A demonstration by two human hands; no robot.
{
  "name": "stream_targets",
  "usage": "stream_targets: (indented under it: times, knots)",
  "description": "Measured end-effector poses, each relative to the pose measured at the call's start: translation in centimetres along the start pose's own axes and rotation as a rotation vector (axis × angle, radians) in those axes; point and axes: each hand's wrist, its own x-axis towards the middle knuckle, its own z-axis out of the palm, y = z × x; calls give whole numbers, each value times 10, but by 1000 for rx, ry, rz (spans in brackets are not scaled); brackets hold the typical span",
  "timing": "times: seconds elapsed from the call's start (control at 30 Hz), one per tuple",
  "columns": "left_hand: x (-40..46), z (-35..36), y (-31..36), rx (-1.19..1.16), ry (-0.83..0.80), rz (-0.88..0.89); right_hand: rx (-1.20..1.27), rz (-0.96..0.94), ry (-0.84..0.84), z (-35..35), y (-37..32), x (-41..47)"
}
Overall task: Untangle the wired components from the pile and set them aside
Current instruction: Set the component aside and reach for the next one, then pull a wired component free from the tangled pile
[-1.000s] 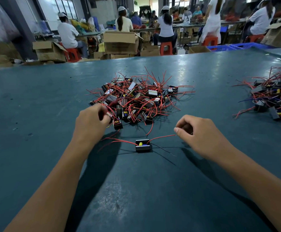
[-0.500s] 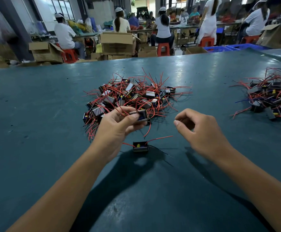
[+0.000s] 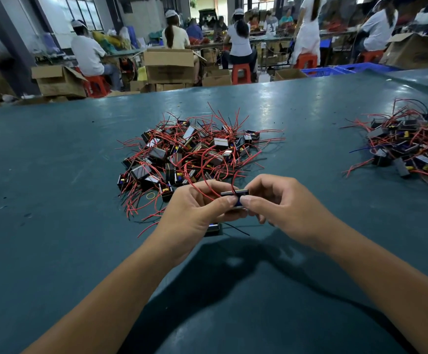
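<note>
A tangled pile of small black components with red wires (image 3: 190, 154) lies in the middle of the green table (image 3: 54, 226). Just in front of it, my left hand (image 3: 195, 215) and my right hand (image 3: 284, 208) meet and pinch one black component (image 3: 235, 194) between thumbs and fingers, lifted above the table. Its red wires loop back toward the pile. Another single component (image 3: 212, 229) lies on the table under my hands, partly hidden, with a black wire trailing right.
A second heap of wired components (image 3: 409, 146) sits at the right edge of the table. A yellow rubber band (image 3: 151, 195) lies by the pile's near edge. Beyond the table's far edge are cardboard boxes (image 3: 169, 65), red stools and seated people.
My left hand pulled a component out of the pile and brought it toward me. My right hand moved left and took hold of it too.
</note>
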Motion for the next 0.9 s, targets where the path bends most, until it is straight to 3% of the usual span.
stream_targets:
  times: [0.17, 0.27, 0.73, 0.9]
  knots:
    - [-1, -3, 1, 45, -66, -37, 69, 122, 95, 0, -1, 2]
    - [-1, -4, 2, 187, -96, 6, 174, 166, 60, 0, -4, 2]
    - [-3, -9, -8, 708, -75, 447, 624, 311, -13, 4, -9, 1]
    - [2, -21, -4, 873, -79, 571, 763, 296, 60, -1, -12, 4]
